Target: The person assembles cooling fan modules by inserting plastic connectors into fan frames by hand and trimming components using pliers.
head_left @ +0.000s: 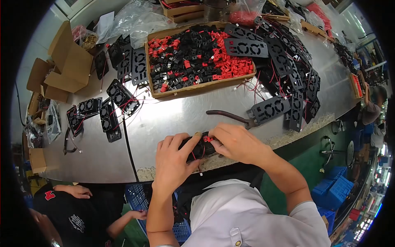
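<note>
At the table's front edge, my left hand (pixel 175 158) is closed around a black fan panel (pixel 200 150) with thin red and black wires. My right hand (pixel 238 143) pinches a small red plastic connector (pixel 207 139) at the panel's upper right part. Its fingertips hide some of the connector, and I cannot tell whether it is seated in the panel. Just beyond my right hand lie dark-handled pliers (pixel 228 115), their head beside another fan panel (pixel 269 110).
A cardboard tray (pixel 197 89) holds red and black plastic parts. Fan panels are piled at the right (pixel 294 78), with more fan units (pixel 119 96) at the left. An open carton (pixel 68 68) stands far left. A co-worker (pixel 76 210) sits beside blue crates (pixel 138 196).
</note>
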`<state>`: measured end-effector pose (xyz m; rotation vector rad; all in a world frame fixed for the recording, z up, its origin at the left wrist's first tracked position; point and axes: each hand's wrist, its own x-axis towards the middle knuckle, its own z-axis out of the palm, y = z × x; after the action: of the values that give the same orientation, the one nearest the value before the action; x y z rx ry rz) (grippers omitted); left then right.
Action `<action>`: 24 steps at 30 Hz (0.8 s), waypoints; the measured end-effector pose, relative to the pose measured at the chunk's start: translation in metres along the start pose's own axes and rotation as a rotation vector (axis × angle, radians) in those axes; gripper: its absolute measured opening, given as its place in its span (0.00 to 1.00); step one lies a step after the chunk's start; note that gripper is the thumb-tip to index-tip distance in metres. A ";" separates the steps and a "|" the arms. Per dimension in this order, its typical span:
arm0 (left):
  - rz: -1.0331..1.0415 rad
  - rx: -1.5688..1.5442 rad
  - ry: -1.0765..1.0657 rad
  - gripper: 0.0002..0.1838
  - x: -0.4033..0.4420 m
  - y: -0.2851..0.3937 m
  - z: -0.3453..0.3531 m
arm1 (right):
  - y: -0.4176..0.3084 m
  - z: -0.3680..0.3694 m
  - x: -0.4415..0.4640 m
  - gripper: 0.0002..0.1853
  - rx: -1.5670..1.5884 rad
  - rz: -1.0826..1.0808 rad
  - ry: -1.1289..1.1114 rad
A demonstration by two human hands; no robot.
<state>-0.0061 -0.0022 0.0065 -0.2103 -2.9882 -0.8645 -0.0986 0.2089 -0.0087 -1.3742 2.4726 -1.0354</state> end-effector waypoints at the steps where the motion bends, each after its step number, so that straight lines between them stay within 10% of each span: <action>1: 0.000 0.001 0.000 0.39 0.000 0.000 0.000 | 0.000 0.000 0.000 0.11 -0.002 -0.002 0.001; 24: 0.017 0.009 0.009 0.39 0.001 0.000 0.001 | 0.013 -0.012 -0.008 0.18 -0.223 0.194 0.000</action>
<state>-0.0075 -0.0016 0.0058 -0.2303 -2.9769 -0.8486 -0.1080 0.2261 -0.0097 -1.1544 2.7232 -0.7390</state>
